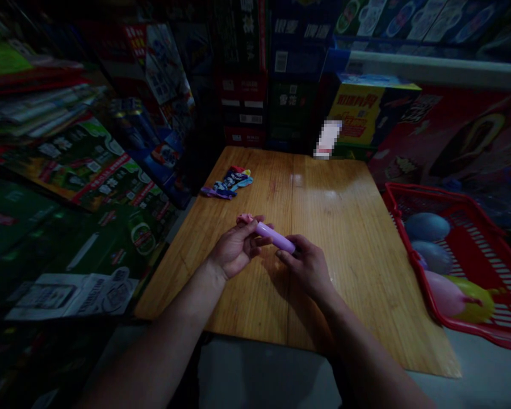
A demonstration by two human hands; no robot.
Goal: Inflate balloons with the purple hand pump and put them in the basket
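Note:
Over the middle of the wooden table, my right hand (307, 262) grips one end of a light purple tube that looks like a balloon pump (276, 237). The pump slants up to the left, its far end at the fingers of my left hand (237, 247). A limp pink balloon (244, 218) shows above the left thumb and index finger, which pinch it by the pump's tip; the other left fingers curl loosely below. Whether the balloon's neck sits on the nozzle is hidden. Farther back on the table's left lies a small heap of uninflated coloured balloons (230, 183).
A red plastic basket (409, 255) with several inflated balloons stands right of the wooden table (344, 227). A pixelated upright item (327, 139) is at the table's back edge. Stacked drink cartons (97, 170) crowd the left side, with more boxes (287, 102) behind.

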